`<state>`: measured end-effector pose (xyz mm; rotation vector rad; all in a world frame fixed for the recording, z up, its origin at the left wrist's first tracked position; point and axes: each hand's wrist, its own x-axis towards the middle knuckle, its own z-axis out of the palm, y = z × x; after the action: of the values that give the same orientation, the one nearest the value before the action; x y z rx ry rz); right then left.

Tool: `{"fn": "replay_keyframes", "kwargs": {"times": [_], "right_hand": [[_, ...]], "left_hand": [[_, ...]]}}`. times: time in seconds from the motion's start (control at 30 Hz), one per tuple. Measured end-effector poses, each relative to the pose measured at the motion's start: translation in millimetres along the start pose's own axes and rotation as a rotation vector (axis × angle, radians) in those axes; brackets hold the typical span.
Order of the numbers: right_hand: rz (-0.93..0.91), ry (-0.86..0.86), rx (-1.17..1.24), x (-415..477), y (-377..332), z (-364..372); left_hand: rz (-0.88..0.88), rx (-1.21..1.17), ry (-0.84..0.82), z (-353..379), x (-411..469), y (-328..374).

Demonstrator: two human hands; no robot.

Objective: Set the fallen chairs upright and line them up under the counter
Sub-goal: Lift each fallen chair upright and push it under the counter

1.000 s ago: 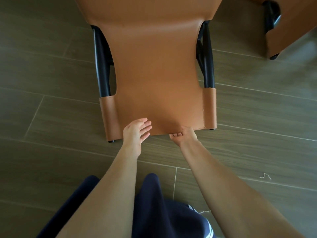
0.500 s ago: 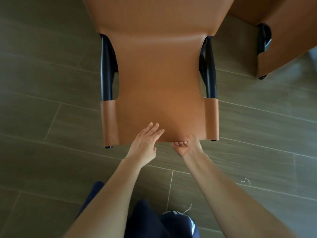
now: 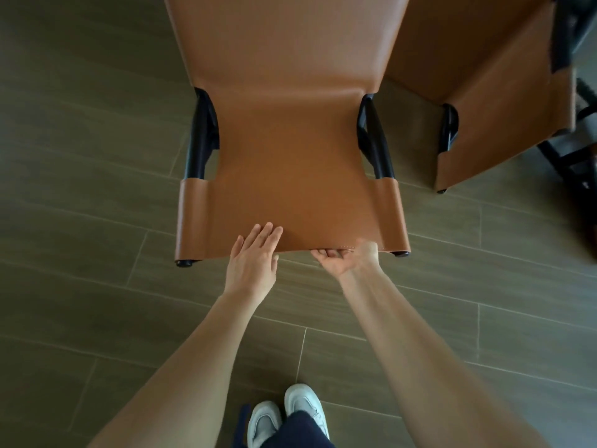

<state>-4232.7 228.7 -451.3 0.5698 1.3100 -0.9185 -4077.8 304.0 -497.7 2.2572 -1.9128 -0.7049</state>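
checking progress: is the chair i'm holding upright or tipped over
Cannot tell: the chair shows no legs. Its backrest leans toward you, right hand gripping the top edge, left hand flat on it.

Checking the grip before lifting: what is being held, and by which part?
The right hand grips the tan leather chair by its near edge, fingers curled under; left hand lies flat on it, holding nothing.

Long grey-brown wood-grain floor tiles [image 3: 80, 189] run across the room in staggered rows, divided by thin pale grout lines [image 3: 302, 350]. Soft light reaches in from the upper right, leaving a dull sheen there, while the left side and corners lie darker. Black frame bars [image 3: 578, 176] cross the right edge.
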Motion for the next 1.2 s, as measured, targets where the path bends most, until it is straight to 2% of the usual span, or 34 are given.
{"fn": "replay_keyframes", "kwargs": {"times": [0.23,0.37,0.57,0.67,0.77,1.0,1.2], "right_hand": [[-0.027,-0.064,-0.082,-80,-34,90],[-0.026,-0.070,-0.090,-106,-52,141],[-0.019,-0.076,-0.113,-136,-86,208],[-0.068,-0.093,-0.123,-150,-102,241],[-0.147,-0.111,-0.176,-162,-112,274],[-0.314,-0.161,-0.419,-178,-131,339],[-0.379,-0.157,-0.559,-189,-161,404]], "left_hand": [[0.024,0.055,0.073,-116,48,31],[0.035,-0.008,0.169,-170,75,38],[0.037,-0.075,0.124,-243,123,57],[-0.011,-0.176,0.166,-276,150,64],[-0.097,-0.341,0.133,-311,178,75],[-0.176,-0.538,0.026,-375,240,80],[-0.210,-0.543,-0.012,-428,297,89]]}}
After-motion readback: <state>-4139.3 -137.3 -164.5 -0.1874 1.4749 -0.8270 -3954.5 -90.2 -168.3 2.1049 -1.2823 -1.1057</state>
